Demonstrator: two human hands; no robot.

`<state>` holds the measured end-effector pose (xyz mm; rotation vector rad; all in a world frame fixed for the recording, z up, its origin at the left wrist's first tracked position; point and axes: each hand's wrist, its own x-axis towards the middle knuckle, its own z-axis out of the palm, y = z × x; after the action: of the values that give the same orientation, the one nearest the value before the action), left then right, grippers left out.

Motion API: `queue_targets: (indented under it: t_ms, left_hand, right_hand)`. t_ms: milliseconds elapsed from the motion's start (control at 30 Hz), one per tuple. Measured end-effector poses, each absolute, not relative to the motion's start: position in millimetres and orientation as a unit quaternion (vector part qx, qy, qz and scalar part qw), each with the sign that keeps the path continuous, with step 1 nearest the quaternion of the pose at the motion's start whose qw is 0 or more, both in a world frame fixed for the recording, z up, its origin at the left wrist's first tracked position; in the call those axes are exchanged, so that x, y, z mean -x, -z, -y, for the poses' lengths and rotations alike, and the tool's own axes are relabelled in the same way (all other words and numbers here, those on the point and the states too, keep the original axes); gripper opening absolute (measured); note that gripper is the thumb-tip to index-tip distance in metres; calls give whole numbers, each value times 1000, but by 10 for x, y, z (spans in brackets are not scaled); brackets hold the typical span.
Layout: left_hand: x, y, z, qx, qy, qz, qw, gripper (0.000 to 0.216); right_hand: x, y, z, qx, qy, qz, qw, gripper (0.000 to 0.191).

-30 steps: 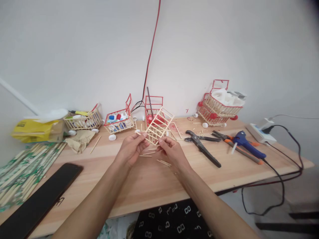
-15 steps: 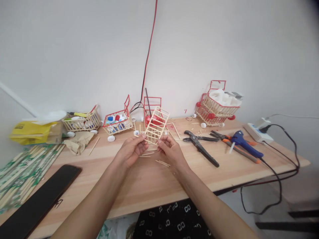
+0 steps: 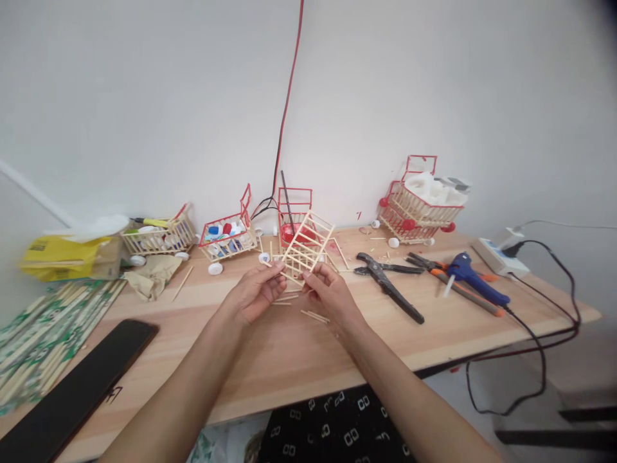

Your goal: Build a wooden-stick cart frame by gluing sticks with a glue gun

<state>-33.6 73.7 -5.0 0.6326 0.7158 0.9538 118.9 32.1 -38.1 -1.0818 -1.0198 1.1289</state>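
Between both hands, raised over the table, is a small wooden stick frame (image 3: pixel 307 243), built like a ladder-shaped basket and tilted to the right. My left hand (image 3: pixel 258 289) pinches its lower left corner between thumb and fingers. On the lower right corner, the fingers of my right hand (image 3: pixel 332 289) are closed. Behind the frame stands a miniature cart with a red handle (image 3: pixel 295 190), partly hidden by it. Several short loose sticks (image 3: pixel 315 316) lie on the table below my hands.
Small stick carts (image 3: pixel 229 242) line the wall, one at right (image 3: pixel 419 212) filled with white items. On the right lie black cutters (image 3: pixel 390 289), orange-handled pliers (image 3: pixel 470 297), a blue glue gun (image 3: pixel 475 283) and a power strip (image 3: pixel 501 255). A phone (image 3: pixel 91 386) and packaged chopsticks (image 3: pixel 53 334) lie left.
The stick frame has tipped slightly further to the right and a little lower in my fingers. Both hands keep nearly the same place and grip.
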Motion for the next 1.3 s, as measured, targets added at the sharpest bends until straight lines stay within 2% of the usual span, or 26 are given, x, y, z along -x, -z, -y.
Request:
queue_targets:
  t_ms: [200,667,1300]
  left_hand:
    - [347,61,-736,-289,-443,-344,776,11]
    - [334,48,-713,-307,-445,-335,772,3]
    - [321,55,-711,-318,-467,-362,742,8]
  right_hand:
    - [-1198,447,-351,456,-505,461,570,26]
    - [-1178,415,-360,454,-505,437,590,26]
    - [-1192,453,-373,468,-491,456,576,36]
